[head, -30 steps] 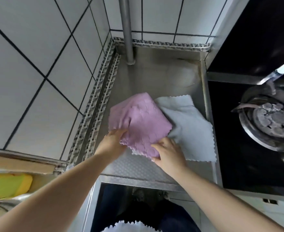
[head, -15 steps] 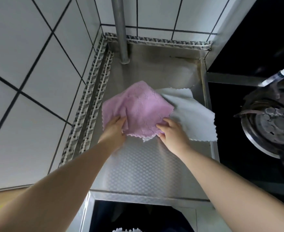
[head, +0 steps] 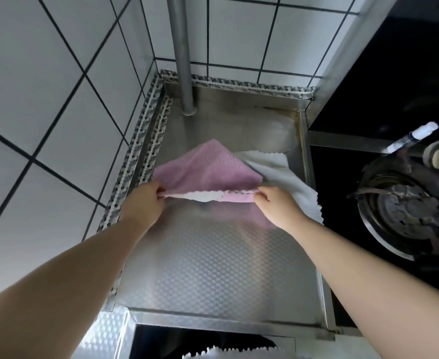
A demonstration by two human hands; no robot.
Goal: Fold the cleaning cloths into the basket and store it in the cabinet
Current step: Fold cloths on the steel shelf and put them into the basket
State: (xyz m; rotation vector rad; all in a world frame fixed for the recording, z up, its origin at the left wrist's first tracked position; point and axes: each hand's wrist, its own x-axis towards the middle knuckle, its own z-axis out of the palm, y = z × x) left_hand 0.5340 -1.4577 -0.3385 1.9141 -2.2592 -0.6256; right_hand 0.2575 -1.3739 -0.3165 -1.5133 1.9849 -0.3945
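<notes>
Between left hand (head: pixel 146 203), right hand (head: pixel 275 207), pink cloth (head: pixel 208 172)

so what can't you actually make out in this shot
- Basket and cabinet: not visible in the head view.
- White cloth: partly hidden under the pink cloth and behind the right hand.
- Scalloped white fabric: cut off by the bottom edge.
- Burner: cut off at the right edge, too dark for detail.
- Left hand: fingers hidden behind the palm.
</notes>
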